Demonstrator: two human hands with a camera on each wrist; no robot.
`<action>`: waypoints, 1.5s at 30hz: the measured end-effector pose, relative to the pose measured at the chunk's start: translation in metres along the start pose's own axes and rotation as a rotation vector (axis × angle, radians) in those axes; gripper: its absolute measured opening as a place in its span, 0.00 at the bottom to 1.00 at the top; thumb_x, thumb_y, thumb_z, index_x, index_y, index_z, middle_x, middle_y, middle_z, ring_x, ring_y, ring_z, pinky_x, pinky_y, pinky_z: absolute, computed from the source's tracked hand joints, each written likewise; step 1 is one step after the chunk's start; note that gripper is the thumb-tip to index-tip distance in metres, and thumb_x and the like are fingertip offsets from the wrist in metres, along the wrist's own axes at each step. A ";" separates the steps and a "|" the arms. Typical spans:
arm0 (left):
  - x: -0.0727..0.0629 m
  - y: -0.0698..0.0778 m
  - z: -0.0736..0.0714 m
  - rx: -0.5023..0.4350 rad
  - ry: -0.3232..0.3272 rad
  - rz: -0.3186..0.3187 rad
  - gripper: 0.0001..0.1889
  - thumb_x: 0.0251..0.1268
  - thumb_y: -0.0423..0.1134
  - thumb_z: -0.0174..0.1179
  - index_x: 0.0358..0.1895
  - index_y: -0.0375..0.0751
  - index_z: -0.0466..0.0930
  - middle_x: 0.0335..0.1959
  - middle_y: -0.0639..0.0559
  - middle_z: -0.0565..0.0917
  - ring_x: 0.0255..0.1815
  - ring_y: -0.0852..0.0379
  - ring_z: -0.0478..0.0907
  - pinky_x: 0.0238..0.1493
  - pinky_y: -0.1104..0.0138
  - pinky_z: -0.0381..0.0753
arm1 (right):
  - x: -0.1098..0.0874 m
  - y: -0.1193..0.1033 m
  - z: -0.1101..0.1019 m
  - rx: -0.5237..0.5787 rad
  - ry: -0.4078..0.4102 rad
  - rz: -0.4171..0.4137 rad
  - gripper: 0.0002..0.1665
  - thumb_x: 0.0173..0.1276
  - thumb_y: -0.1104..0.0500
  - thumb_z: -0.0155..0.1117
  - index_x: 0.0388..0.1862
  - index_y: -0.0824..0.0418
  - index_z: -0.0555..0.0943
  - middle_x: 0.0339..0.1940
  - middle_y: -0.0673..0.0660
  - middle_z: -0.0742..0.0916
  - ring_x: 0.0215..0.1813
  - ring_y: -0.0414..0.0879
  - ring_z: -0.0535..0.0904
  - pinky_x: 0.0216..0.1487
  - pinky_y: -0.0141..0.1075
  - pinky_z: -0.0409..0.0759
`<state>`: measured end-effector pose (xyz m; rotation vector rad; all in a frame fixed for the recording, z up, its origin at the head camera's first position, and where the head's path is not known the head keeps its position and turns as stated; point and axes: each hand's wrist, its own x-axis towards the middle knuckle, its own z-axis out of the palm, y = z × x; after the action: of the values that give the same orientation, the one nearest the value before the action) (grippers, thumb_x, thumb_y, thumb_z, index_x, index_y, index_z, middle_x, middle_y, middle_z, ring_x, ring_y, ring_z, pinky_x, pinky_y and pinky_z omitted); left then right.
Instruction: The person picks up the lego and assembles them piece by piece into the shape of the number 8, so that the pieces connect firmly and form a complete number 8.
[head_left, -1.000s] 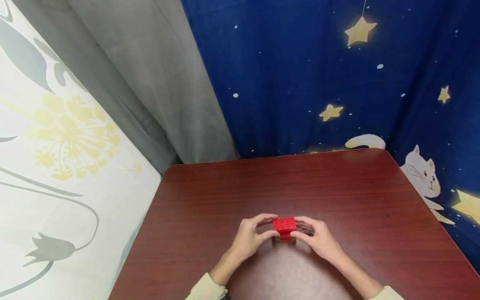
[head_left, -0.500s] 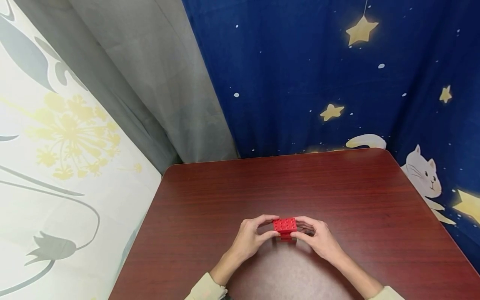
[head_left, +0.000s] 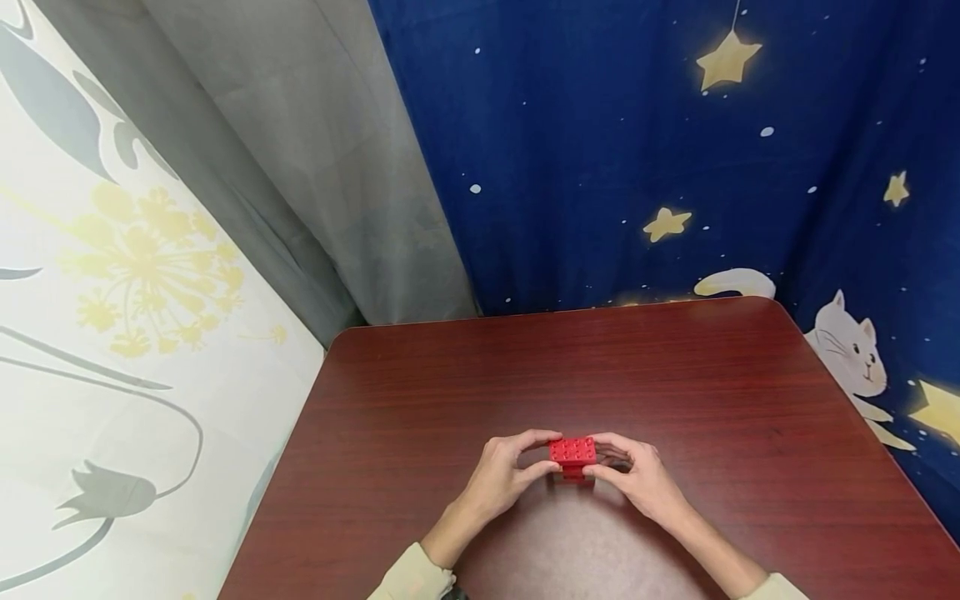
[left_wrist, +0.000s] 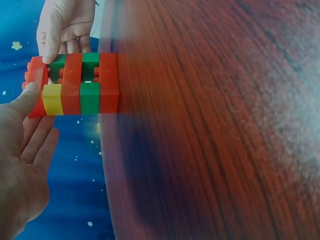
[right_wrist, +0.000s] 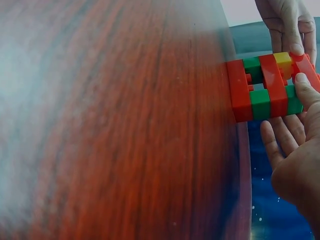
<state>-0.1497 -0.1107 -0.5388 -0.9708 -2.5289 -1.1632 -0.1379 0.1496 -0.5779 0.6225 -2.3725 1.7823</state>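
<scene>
A small tower of toy building bricks (head_left: 573, 451) stands upright on the table, seen from above in the head view. In the left wrist view its layers show: red bricks at bottom, middle (left_wrist: 72, 90) and top, with small green bricks (left_wrist: 90, 98) and a yellow brick (left_wrist: 52, 100) between them, leaving gaps. My left hand (head_left: 495, 477) pinches the left end of the top red brick (right_wrist: 304, 67) between thumb and fingers. At the opposite end, my right hand (head_left: 643, 478) pinches the same brick. The far fingertips are partly hidden behind it.
The dark red wooden table (head_left: 420, 383) extends around the tower. Behind it hang a grey curtain (head_left: 300, 150) and a blue curtain (head_left: 570, 167) with stars and a cat. A white floral curtain (head_left: 150, 417) borders the left side.
The head view has shifted very slightly, so the scene sits a little further right. Both hands keep their grip on the top red brick, and the tower looks unchanged.
</scene>
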 end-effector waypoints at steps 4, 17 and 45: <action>0.000 -0.002 0.001 0.022 0.010 0.026 0.23 0.63 0.44 0.77 0.61 0.48 0.87 0.53 0.59 0.91 0.54 0.66 0.86 0.52 0.68 0.85 | 0.000 0.000 0.000 0.006 -0.001 -0.006 0.24 0.63 0.65 0.81 0.58 0.66 0.85 0.47 0.58 0.93 0.42 0.41 0.89 0.46 0.35 0.88; 0.000 -0.001 0.001 -0.077 -0.007 -0.032 0.26 0.63 0.43 0.78 0.64 0.46 0.85 0.57 0.56 0.89 0.59 0.63 0.85 0.57 0.64 0.85 | 0.000 -0.004 0.000 0.006 0.004 0.009 0.25 0.64 0.65 0.80 0.60 0.65 0.85 0.48 0.58 0.92 0.44 0.42 0.89 0.47 0.37 0.88; -0.008 -0.003 0.014 -0.268 0.101 -0.100 0.18 0.67 0.39 0.74 0.60 0.49 0.88 0.53 0.55 0.91 0.53 0.58 0.88 0.51 0.62 0.88 | -0.001 -0.006 0.000 -0.006 -0.003 0.000 0.25 0.65 0.63 0.80 0.60 0.62 0.85 0.49 0.57 0.92 0.43 0.41 0.89 0.46 0.36 0.88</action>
<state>-0.1443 -0.1062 -0.5535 -0.8243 -2.4085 -1.5702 -0.1349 0.1483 -0.5725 0.6250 -2.3795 1.7743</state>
